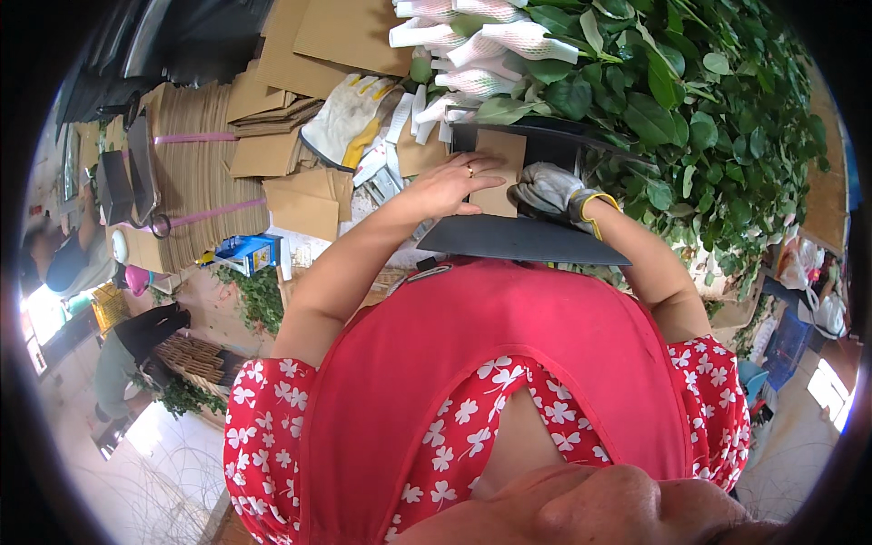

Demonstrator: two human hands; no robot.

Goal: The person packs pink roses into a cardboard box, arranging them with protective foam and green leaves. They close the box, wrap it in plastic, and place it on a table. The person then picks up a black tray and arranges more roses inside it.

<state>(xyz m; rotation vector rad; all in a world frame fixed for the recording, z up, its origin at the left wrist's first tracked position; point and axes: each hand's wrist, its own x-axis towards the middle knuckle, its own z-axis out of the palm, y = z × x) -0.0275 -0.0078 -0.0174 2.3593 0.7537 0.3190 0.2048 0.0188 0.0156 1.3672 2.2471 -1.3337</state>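
My bare left hand (pixel 455 184), with a ring on one finger, lies with fingers spread over a piece of brown cardboard (pixel 499 157). The cardboard stands between a dark panel (pixel 521 240) close to my apron and a dark tray-like holder (pixel 579 133) behind it. On my right hand (pixel 552 191) is a grey work glove with a yellow-edged cuff; its fingers are bent at the cardboard's right edge, and whether they grip it is unclear. White foam-net sleeves (pixel 477 51) around flower heads lie beyond the holder, with leafy stems (pixel 654 102) to the right.
A white and yellow work glove (pixel 347 122) lies left of the holder, beside loose cardboard pieces (pixel 303 204). Farther left stand strapped cardboard stacks (pixel 197 170) and a blue box (pixel 252 254). Other people (pixel 82 262) are at the far left.
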